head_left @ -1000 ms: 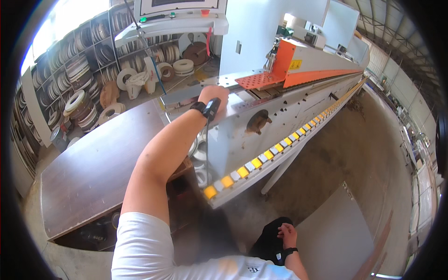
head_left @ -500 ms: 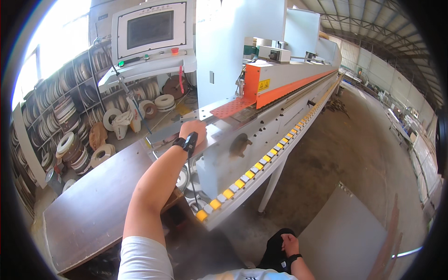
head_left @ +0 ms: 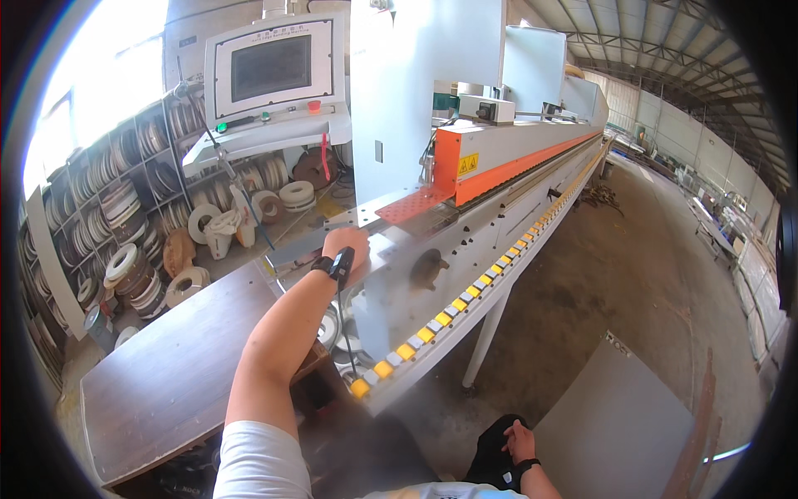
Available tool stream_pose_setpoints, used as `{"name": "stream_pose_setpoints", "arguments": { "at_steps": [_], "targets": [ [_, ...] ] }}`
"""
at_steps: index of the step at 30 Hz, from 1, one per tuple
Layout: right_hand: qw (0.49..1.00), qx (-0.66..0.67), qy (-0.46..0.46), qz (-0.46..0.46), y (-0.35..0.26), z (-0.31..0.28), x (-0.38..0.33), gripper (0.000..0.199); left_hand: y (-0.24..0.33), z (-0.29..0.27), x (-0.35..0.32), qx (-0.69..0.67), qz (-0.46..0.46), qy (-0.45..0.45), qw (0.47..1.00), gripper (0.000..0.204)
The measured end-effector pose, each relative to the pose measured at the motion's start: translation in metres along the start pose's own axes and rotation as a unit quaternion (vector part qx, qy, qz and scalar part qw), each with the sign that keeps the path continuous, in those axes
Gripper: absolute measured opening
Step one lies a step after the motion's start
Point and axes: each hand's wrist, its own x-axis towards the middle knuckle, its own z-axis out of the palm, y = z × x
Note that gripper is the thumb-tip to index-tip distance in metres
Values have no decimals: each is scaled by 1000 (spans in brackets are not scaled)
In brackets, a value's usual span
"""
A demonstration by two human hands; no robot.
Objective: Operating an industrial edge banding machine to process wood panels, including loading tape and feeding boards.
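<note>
My left hand point(head_left: 347, 244) reaches forward and rests, fingers curled, on the grey infeed end of a long edge-banding machine point(head_left: 465, 249), just in front of its orange perforated plate point(head_left: 411, 204). A black band sits on that wrist. Whether the hand grips anything I cannot make out. My right hand point(head_left: 519, 441) hangs low at my side against my dark trousers, holding nothing, next to a grey board point(head_left: 619, 424) that leans there. A row of yellow and grey pads point(head_left: 465, 295) runs along the machine's feed track.
A control panel with a screen point(head_left: 270, 71) stands behind the machine's end. A brown tabletop point(head_left: 174, 374) lies at the left. Shelves with many rolls of edge banding point(head_left: 125, 208) fill the left wall. Concrete floor point(head_left: 632, 274) stretches along the right.
My view has tilted upward, so the machine and panel sit lower in the picture. My left hand stays on the machine's infeed end; my right hand stays at my side.
</note>
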Motion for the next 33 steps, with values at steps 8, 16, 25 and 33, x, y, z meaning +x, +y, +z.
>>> {"name": "stream_pose_setpoints", "arguments": {
  "at_steps": [8,16,25,33],
  "targets": [
    [999,21,3,28,-4,-1,-4,49,11,-18,-9,21,14,8,1000,24],
    [999,46,-12,18,19,-6,13,48,17,-12,-19,18,7,21,1000,22],
    [996,44,-34,74,-8,-5,40,51,23,-18,-22,-13,-17,16,1000,17],
    [989,57,-32,134,-12,-7,48,53,19,-8,-31,-9,-9,25,1000,19]
  ]
}}
